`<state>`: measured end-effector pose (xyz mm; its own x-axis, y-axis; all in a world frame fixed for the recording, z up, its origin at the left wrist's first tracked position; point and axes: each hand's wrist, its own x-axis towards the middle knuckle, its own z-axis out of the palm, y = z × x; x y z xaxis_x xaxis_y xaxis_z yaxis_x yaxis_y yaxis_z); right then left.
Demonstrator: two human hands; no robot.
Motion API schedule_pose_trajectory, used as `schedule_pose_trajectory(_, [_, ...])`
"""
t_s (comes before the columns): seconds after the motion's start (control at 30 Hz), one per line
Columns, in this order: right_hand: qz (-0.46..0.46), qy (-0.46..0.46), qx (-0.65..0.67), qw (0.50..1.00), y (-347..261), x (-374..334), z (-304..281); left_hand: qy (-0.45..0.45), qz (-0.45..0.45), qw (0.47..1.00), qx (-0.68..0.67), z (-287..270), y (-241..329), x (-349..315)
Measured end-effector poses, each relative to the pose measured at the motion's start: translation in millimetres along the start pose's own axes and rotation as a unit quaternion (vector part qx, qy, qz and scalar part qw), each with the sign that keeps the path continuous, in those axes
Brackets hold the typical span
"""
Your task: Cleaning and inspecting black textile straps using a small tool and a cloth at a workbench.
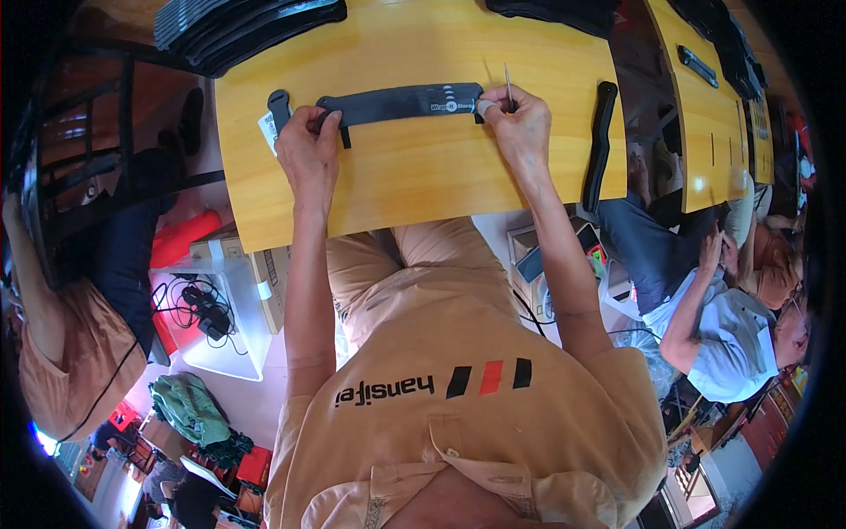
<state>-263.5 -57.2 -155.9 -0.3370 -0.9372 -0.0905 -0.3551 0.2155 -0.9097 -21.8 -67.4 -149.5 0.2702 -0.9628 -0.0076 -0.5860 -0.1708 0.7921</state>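
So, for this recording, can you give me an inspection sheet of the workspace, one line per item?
Surface: yellow wood-look table.
Things in hand: a dark strap, stretched sideways above the table; a thin, pointed metal tool, partly hidden.
Clutter: looped dark strap with a white label on the left; long black strip on the right; stack of black pieces at the far left.
Hands: left hand grips the strap's left end; right hand holds its right end and the tool.
Cables: tangled black cables in a translucent bin, lower left.
Surroundings: people seated on the left and right; second yellow table on the right.
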Motion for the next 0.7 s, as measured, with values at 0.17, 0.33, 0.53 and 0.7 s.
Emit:
schedule_pose_trajectory(0.17, [-0.012,0.015,-0.014,1.0,2.0,1.6,2.8,0.023,0.018,0.999,0.019,1.2,2.0,1.6])
schedule_pose_trajectory(0.33, [-0.018,0.007,-0.023,1.0,1.7,2.0,4.2,0.033,0.038,0.997,0.059,0.0,0.5,1.3])
schedule_pose_trajectory(0.53, [-0.036,0.013,-0.032,0.999,2.9,2.7,3.7,0.017,0.012,0.998,0.06,-0.6,-2.0,5.8])
schedule_pose_trajectory(0.7, [-0.043,0.015,-0.05,0.998,4.2,4.2,2.4,0.027,0.026,0.998,0.044,0.0,-3.0,5.4])
